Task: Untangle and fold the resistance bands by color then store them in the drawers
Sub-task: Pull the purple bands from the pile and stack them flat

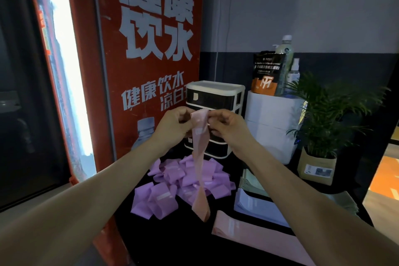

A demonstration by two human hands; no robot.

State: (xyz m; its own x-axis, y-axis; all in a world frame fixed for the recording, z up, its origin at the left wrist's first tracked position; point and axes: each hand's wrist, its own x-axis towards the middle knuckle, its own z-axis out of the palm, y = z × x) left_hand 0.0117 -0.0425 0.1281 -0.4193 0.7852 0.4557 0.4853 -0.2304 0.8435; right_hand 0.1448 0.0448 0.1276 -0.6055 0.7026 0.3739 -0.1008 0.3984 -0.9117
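So we've got both hands up in front of the drawers. Our left hand (172,124) and right hand (226,125) are each pinched closed on the top edge of one long pink rubber resistance band (199,157), fingers curled in tight, the two hands just beside each other with only the band's width between them. That band hangs straight down from the pinch, long axis vertical, with a twist around the middle, and its bottom loop dangles in front of the heap below; we can't tell if it touches the surface.

Counting the rest: one loose heap of purple resistance bands (179,181) on the black tabletop (172,239), way too jumbled and overlapped to get an exact number, but clearly a good many. One flat pink band (254,237) lies on the table near our right forearm, long axis running from near the middle out toward the lower right. Beside it sits one flat stack of pale blue bands (257,207), and behind that one stack of pale green bands (250,179), count per stack not readable.

One small black plastic drawer unit with a cream frame (216,93) stands right behind our hands; we can make out at least three drawers, the hands covering part of it. Right of it there's one white box (272,119) with one black-and-orange pouch (267,73) and two bottles on top, then one potted green palm (323,114). One big red poster panel (151,49) stands to the left.
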